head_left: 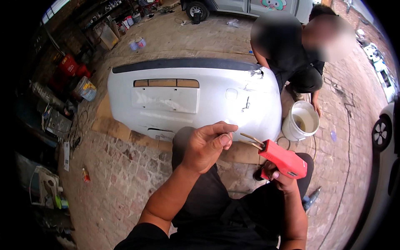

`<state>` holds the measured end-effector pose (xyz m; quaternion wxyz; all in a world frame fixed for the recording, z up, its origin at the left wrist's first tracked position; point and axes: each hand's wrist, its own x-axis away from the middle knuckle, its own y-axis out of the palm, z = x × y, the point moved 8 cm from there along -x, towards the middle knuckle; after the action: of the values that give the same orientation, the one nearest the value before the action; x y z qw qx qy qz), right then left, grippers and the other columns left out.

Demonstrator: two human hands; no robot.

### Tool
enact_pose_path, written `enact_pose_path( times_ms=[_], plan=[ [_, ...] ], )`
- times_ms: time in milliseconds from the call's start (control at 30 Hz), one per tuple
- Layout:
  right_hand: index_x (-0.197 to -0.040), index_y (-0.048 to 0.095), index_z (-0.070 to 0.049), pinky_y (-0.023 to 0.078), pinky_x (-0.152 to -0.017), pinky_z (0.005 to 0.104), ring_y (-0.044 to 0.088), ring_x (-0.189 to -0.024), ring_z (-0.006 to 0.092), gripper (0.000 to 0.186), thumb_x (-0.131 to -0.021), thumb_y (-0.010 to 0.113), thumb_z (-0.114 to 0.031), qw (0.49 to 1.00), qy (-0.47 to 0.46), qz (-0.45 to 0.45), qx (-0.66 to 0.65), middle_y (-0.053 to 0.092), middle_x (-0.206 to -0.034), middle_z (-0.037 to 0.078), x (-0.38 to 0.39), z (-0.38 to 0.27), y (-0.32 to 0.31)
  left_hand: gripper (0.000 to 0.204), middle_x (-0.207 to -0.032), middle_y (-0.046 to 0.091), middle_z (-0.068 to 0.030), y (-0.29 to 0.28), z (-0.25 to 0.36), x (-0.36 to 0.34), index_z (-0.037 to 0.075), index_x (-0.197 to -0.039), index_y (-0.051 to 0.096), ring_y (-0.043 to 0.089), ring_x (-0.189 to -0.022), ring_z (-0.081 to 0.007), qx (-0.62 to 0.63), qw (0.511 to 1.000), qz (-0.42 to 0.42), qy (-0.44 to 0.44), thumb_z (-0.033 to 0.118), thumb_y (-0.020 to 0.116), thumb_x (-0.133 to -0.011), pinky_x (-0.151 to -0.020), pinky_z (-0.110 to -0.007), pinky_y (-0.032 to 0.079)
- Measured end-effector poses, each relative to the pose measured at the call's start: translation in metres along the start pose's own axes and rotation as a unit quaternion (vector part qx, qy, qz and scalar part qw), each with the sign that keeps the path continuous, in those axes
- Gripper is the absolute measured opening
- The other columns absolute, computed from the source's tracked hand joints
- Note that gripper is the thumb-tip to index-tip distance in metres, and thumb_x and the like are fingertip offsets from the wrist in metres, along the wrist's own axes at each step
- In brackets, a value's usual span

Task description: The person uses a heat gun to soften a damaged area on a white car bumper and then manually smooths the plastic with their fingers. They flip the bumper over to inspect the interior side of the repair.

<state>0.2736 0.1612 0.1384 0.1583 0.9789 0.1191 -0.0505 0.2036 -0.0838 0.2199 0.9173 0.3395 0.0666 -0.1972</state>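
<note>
My left hand (208, 148) is pinched around a small, thin metal piece (233, 131), too small to make out clearly, just left of two brass prongs (250, 139). They stick out of a red hand tool (283, 158), a plastic-repair stapler by its shape, which my right hand (277, 179) grips by the handle. Beyond both hands a white car bumper (208, 104) with a dark upper strip lies on cardboard (107, 116), scuffed and cracked at its right end.
A co-worker (304, 75) crouches at the bumper's right, one hand by a white bucket (291, 127). A silver car (271, 8) stands behind, a wheel (381, 133) shows at the right. Tools and containers (85, 89) line the left wall; a grey tool (311, 200) lies near my right leg.
</note>
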Motion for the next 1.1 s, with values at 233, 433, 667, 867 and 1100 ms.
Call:
enact_pose_path(
  times_ms=[233,433,667,867,1100],
  plan=[
    [-0.096,0.069,0.002,0.05,-0.067,0.033,0.063,-0.074,0.0175,0.043,-0.085,0.087,-0.035,0.999,-0.004,-0.002,-0.034,0.067,-0.085,0.007,0.01,0.004,-0.001,0.03,-0.1,0.066,-0.0062,0.012,-0.001,0.002,-0.005,-0.127,0.071,0.057,-0.087,-0.0125,-0.034,0.999,-0.009,-0.005,0.008,0.07,-0.1,-0.077,-0.029,0.047],
    [-0.095,0.069,0.002,0.05,-0.065,0.0339,0.062,-0.071,0.0177,0.039,-0.086,0.087,-0.032,0.999,-0.02,-0.02,-0.042,0.067,-0.085,0.009,0.011,0.003,-0.003,0.03,-0.102,0.065,-0.0072,0.022,-0.005,0.002,-0.006,-0.126,0.071,0.057,-0.086,-0.0128,-0.049,0.999,-0.015,-0.012,0.007,0.071,-0.1,-0.077,-0.027,0.049],
    [-0.096,0.07,0.002,0.051,-0.066,0.0341,0.064,-0.073,0.0183,0.036,-0.087,0.086,-0.028,0.998,-0.025,-0.012,-0.062,0.067,-0.086,0.009,0.017,0.005,-0.01,0.03,-0.105,0.066,-0.0088,0.03,-0.011,0.002,-0.008,-0.126,0.071,0.059,-0.087,-0.0129,-0.045,0.998,-0.021,-0.03,0.006,0.071,-0.1,-0.078,-0.027,0.049],
    [-0.103,0.07,0.002,0.054,-0.072,0.0353,0.067,-0.079,0.0196,0.034,-0.089,0.084,-0.026,0.999,-0.035,-0.018,-0.026,0.07,-0.089,0.009,0.022,0.007,-0.022,0.03,-0.104,0.066,-0.0091,0.041,-0.012,-0.003,-0.009,-0.126,0.07,0.059,-0.087,-0.0131,-0.075,0.996,-0.026,-0.042,0.006,0.07,-0.1,-0.077,-0.027,0.049],
    [-0.114,0.068,0.003,0.055,-0.076,0.0364,0.069,-0.084,0.0207,0.032,-0.092,0.079,-0.018,0.999,-0.031,0.02,-0.024,0.071,-0.091,0.011,0.028,0.004,-0.019,0.029,-0.103,0.064,-0.0089,0.048,-0.011,-0.002,-0.009,-0.126,0.071,0.059,-0.086,-0.0126,-0.194,0.981,0.006,0.01,0.006,0.069,-0.101,-0.077,-0.026,0.05]
  ],
)
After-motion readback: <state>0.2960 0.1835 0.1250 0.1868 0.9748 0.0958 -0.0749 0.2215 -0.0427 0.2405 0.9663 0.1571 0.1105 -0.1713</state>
